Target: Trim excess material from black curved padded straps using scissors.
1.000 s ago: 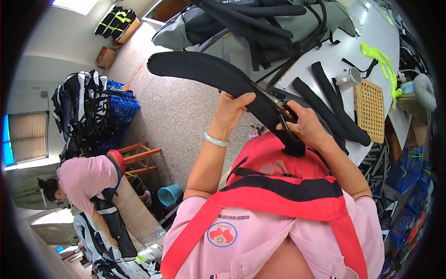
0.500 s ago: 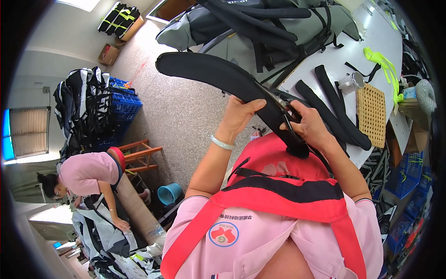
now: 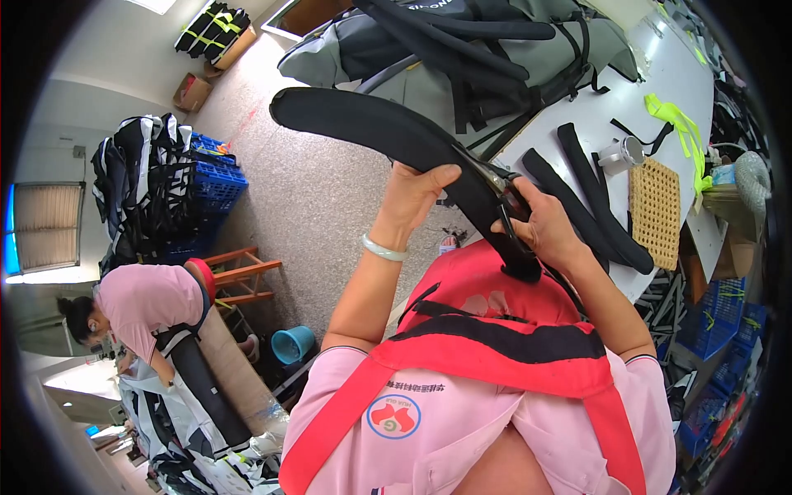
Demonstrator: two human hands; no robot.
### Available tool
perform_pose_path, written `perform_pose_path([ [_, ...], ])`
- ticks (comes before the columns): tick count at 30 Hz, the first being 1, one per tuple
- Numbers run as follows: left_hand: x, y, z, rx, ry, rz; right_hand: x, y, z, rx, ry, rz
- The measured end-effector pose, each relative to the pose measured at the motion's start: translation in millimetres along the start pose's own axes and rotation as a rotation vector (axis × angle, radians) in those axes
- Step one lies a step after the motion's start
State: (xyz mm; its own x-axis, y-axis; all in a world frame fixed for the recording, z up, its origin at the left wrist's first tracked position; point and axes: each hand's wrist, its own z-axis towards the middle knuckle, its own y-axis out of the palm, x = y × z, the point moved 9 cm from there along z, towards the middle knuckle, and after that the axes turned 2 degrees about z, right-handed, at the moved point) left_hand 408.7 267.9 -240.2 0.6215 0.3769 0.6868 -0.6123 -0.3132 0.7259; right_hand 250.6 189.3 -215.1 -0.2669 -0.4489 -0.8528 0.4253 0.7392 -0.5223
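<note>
A long, curved black padded strap (image 3: pixel 355 120) stretches from the upper left down toward my red apron (image 3: pixel 487 289). My left hand (image 3: pixel 412 194) pinches it near the middle, thumb on top and fingers beneath. In my right hand (image 3: pixel 543 224) is a pair of scissors (image 3: pixel 495 176) with dark handles, its fingers around the loops. The blades lie along the strap's right edge, pointing up and away from me. Whether they bite into the fabric I cannot tell.
A white table (image 3: pixel 660 87) on the right bears black padded strips (image 3: pixel 590 173), a metal mug (image 3: pixel 623 155), a woven mat (image 3: pixel 656 213) and neon-yellow webbing (image 3: pixel 681 124). A grey-black bag (image 3: pixel 561 58) lies ahead. At left, a co-worker (image 3: pixel 153 301) bends over fabric near a blue bucket (image 3: pixel 293 344).
The scissors' blades look more parted along the strap's edge. My hands stay at nearly the same spot on it. At left, a long dark piece now lies before the co-worker.
</note>
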Motion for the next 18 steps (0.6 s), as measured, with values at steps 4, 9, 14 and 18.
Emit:
perform_pose_path([
  [4, -6.1, 1.5, -3.0, -0.026, -0.022, 0.011, -0.1, -0.1, 0.3, -0.039, 0.053, 0.000],
  [9, -7.1, -9.3, -5.9, -0.048, -0.026, 0.008, 4.8, 4.4, -1.3, -0.086, 0.104, 0.020],
  [14, 13.4, -10.4, 0.9, -0.002, 0.016, 0.061, 3.2, 8.5, -0.1, -0.050, 0.057, 0.061],
  [18, 16.7, -4.8, -2.7, -0.018, 0.044, 0.123, -12.7, 5.6, 5.4, -0.034, 0.002, 0.019],
])
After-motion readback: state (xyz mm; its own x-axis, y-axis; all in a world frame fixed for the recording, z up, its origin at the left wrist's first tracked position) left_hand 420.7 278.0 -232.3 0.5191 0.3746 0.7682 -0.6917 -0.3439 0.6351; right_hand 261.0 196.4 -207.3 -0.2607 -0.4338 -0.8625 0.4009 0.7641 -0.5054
